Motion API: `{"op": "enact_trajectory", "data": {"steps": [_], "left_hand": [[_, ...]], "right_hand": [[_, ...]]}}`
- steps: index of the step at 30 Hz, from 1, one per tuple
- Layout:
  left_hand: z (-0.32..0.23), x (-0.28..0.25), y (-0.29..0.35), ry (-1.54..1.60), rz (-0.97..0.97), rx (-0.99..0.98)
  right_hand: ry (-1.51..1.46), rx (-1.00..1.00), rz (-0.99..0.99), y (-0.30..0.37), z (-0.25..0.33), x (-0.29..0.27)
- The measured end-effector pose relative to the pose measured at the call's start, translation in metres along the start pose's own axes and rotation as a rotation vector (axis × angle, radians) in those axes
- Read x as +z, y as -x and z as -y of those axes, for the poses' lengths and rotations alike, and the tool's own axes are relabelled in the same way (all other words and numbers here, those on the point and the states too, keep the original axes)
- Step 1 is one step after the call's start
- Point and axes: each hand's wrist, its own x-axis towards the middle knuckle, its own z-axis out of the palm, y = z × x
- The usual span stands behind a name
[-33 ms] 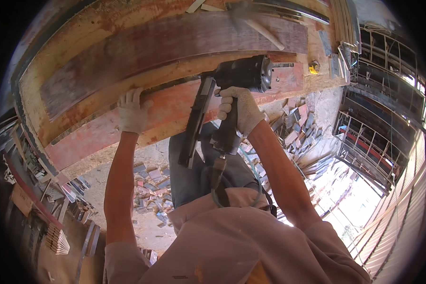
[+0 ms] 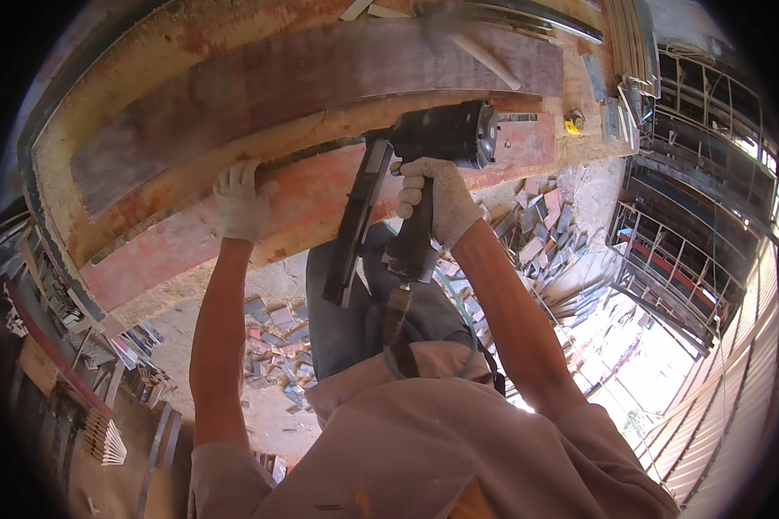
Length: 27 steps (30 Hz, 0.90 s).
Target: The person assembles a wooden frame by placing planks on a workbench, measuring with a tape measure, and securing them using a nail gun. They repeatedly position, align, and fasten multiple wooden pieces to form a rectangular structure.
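My right hand [image 2: 440,201], in a pale work glove, is wrapped round the grip of a black pneumatic nail gun [image 2: 441,134]. The gun's long magazine slants down toward my thigh, and an air hose [image 2: 472,333] runs from the grip's base. Its nose meets the near side of the workbench, at a reddish board [image 2: 160,253] along the front edge; the exact contact is hidden. My left hand [image 2: 241,201], also gloved, lies flat on that board with fingers stretched across its far edge. A wider dark-red board [image 2: 320,65] lies beyond it.
A hammer [image 2: 485,62] lies on the far board. At the bench's right are a yellow tape measure [image 2: 573,123] and wood strips [image 2: 627,43]. Wood offcuts [image 2: 545,229] litter the floor below, with more scraps [image 2: 277,346] at the left. Metal racks [image 2: 675,251] stand at the right.
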Motion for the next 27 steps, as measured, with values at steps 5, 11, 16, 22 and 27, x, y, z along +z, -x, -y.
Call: {"op": "enact_trajectory", "data": {"steps": [5, 11, 16, 22, 27], "left_hand": [[0.001, 0.004, 0.000, 0.010, 0.026, -0.043], [0.003, 0.003, 0.001, -0.017, 0.075, -0.107], [-0.008, -0.002, -0.006, 0.005, 0.053, -0.098], [-0.006, -0.001, -0.004, 0.033, 0.037, -0.105], [-0.007, -0.006, -0.006, 0.069, 0.033, -0.066]], "right_hand": [[-0.038, 0.012, 0.001, -0.003, -0.003, -0.003], [-0.052, -0.007, -0.046, 0.001, -0.002, 0.004], [-0.057, 0.063, 0.044, 0.003, -0.006, 0.018], [-0.065, 0.069, -0.033, -0.001, -0.025, 0.044], [-0.090, 0.061, 0.028, -0.002, -0.052, 0.060]]}}
